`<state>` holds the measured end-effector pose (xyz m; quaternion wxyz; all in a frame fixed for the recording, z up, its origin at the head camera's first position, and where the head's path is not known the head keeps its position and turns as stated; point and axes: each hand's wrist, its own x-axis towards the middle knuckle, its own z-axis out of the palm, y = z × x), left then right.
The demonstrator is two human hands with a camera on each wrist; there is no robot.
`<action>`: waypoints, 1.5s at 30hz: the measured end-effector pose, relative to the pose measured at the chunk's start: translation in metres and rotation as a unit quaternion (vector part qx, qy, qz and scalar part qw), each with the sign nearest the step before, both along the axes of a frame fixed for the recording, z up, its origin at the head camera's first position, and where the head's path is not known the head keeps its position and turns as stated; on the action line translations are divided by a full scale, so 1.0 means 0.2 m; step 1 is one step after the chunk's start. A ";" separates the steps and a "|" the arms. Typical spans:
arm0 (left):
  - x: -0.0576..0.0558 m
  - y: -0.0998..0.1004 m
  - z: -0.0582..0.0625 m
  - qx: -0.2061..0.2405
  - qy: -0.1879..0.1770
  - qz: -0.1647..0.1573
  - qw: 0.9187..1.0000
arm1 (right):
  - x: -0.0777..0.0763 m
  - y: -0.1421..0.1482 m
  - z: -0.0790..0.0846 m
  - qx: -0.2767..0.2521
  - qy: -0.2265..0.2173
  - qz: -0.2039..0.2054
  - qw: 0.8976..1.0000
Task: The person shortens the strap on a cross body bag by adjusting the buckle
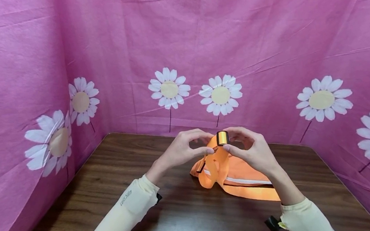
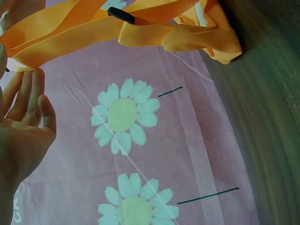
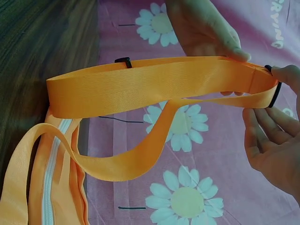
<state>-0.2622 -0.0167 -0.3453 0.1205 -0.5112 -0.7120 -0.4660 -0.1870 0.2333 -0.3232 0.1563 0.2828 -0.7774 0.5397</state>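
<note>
- Buckle point(image 3: 276, 95) sits between our hands, nearer the right hand point(image 1: 255, 153), whose thumb and fingers pinch it.
- Strap point(image 3: 117, 91) slopes downward; our left hand point(image 1: 185, 148) pinches it.

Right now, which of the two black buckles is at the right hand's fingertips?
The upper buckle, which the right hand pinches. The lower buckle sits farther along the strap, nearer the white zip, with no fingers on it.
</note>
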 end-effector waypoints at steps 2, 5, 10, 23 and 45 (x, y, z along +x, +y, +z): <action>0.00 0.00 0.00 0.003 0.004 0.001 1.000 | 0.00 0.00 0.01 0.003 -0.005 0.006 1.000; 0.00 0.00 0.00 0.006 0.009 0.000 1.000 | 0.00 0.01 0.01 0.014 -0.012 0.009 1.000; 0.01 0.00 0.00 0.003 0.016 -0.003 1.000 | 0.00 0.01 0.02 0.047 -0.014 0.006 0.999; 0.04 0.00 0.01 0.004 0.008 -0.005 1.000 | 0.01 -0.01 0.02 0.051 -0.071 0.037 0.995; 0.07 0.06 0.00 0.038 -0.053 0.023 0.998 | 0.00 -0.02 -0.02 0.035 -0.036 0.002 0.999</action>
